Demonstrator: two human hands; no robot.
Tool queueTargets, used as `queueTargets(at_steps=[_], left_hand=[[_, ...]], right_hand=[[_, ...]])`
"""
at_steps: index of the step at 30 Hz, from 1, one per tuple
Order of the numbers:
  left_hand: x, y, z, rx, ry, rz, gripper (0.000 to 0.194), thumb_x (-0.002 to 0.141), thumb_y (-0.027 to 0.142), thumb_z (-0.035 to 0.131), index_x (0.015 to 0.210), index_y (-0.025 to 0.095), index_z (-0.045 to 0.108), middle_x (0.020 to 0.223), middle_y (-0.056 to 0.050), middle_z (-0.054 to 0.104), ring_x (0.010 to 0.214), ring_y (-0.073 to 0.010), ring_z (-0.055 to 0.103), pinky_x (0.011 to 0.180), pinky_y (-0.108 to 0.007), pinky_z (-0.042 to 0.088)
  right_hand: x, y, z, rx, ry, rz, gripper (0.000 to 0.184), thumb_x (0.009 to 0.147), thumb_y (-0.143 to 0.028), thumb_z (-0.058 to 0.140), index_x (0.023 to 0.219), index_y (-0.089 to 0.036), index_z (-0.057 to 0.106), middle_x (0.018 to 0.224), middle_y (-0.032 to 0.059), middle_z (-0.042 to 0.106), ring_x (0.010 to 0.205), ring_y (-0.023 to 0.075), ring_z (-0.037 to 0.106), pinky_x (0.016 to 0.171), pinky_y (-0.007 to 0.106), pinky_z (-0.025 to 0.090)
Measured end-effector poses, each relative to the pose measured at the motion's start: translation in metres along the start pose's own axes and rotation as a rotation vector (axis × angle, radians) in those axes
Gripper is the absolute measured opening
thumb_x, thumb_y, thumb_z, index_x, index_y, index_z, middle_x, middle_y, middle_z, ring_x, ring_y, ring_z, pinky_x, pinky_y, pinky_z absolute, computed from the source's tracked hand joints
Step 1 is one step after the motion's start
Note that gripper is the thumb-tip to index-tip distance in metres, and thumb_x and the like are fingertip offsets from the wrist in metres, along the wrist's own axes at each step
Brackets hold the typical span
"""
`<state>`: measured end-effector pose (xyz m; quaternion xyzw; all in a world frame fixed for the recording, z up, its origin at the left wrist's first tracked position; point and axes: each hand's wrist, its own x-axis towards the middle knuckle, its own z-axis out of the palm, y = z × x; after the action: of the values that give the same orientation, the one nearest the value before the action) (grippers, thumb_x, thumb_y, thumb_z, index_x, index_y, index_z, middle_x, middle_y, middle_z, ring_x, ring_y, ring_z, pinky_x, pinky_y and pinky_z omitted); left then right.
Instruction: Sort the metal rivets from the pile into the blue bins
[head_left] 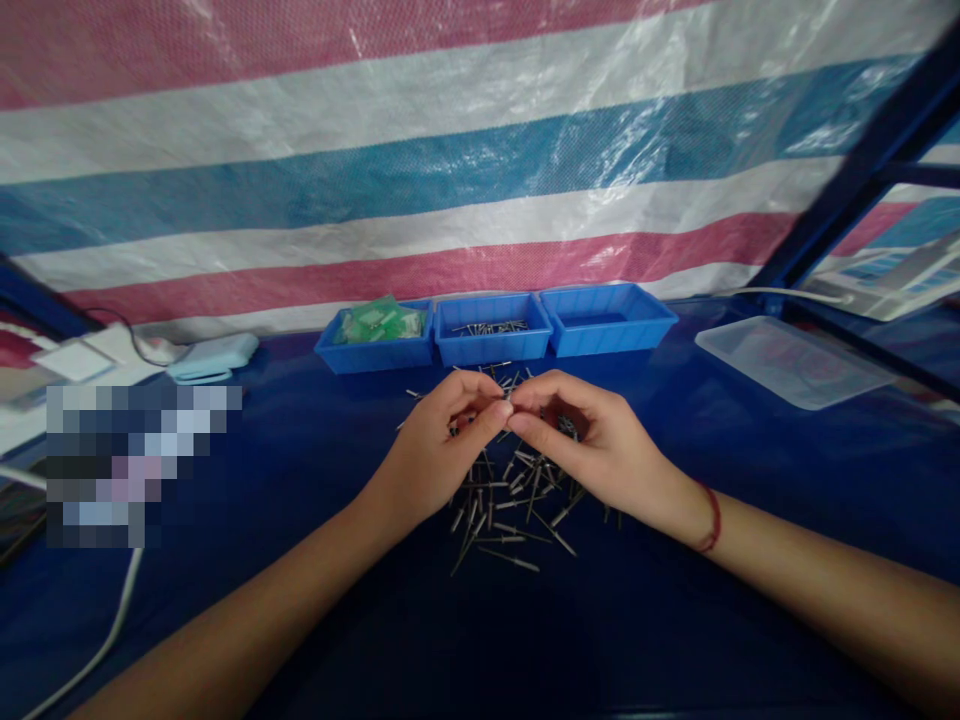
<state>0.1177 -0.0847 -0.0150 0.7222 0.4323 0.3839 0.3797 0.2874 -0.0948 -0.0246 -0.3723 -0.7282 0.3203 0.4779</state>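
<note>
My left hand (431, 445) and my right hand (611, 440) meet above a loose pile of blind rivets (514, 490), thumbs and forefingers pinched tip to tip. A small metallic bit, seemingly a blind rivet (507, 395), shows between the fingertips; most of it is hidden by the fingers. Both hands are closed around this spot. Under and in front of them the rivets lie scattered in all directions, silver bodies with thin darker pins. More rivets peek out behind the fingers, partly covered by the hands.
Three blue bins stand in a row behind: the left bin (375, 357) holds green-tinted plastic packets (381, 320), the middle bin (491, 347) some rivets, the right bin (611, 335) shows a bare floor. A translucent lid (795, 362) lies right. A light-blue case (214, 357) and cables are left.
</note>
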Motion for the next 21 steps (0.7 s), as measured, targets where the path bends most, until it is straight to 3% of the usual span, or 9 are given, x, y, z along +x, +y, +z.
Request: queueTargets(at_steps=[4,10,17,21], left_hand=[[-0.0001,0.0037,-0.0017,-0.102,-0.048,-0.048,0.013,0.083,0.031,0.053,0.089,0.02,0.05,0.071,0.003,0.062,0.062,-0.012,0.058,0.055,-0.023,0.042],[-0.0011,0.0033,-0.0037,-0.107,-0.101,-0.063,0.019,0.084,0.031,0.053,0.1,0.021,0.052,0.068,0.004,0.061,0.057,-0.0104,0.055,0.053,-0.022,0.04],[-0.0026,0.0071,-0.0029,0.062,-0.13,0.071,0.024,0.091,0.034,0.043,0.096,0.019,0.061,0.086,0.0,0.065,0.078,-0.0135,0.059,0.068,-0.024,0.044],[-0.0037,0.0083,-0.0012,0.16,-0.113,0.09,0.02,0.09,0.03,0.046,0.094,0.02,0.062,0.084,0.001,0.066,0.077,-0.0137,0.06,0.069,-0.025,0.045]], right_hand=[[0.0002,-0.0013,0.0,0.163,-0.03,0.085,0.015,0.08,-0.028,0.062,0.093,-0.02,0.062,0.092,0.0042,0.066,0.081,0.0155,0.061,0.069,0.031,0.051],[0.0028,-0.0012,-0.0036,0.408,-0.107,0.139,0.009,0.075,-0.023,0.067,0.081,-0.019,0.062,0.076,-0.0017,0.063,0.07,0.0103,0.058,0.063,0.026,0.049],[0.0059,-0.007,-0.0084,0.333,-0.032,0.11,0.004,0.077,-0.018,0.065,0.081,-0.02,0.064,0.078,-0.0013,0.064,0.07,0.0098,0.059,0.067,0.026,0.05],[0.0064,-0.0084,-0.0092,0.307,-0.008,0.105,0.004,0.077,-0.019,0.064,0.081,-0.019,0.065,0.078,-0.0009,0.065,0.072,0.0103,0.06,0.07,0.027,0.05]])
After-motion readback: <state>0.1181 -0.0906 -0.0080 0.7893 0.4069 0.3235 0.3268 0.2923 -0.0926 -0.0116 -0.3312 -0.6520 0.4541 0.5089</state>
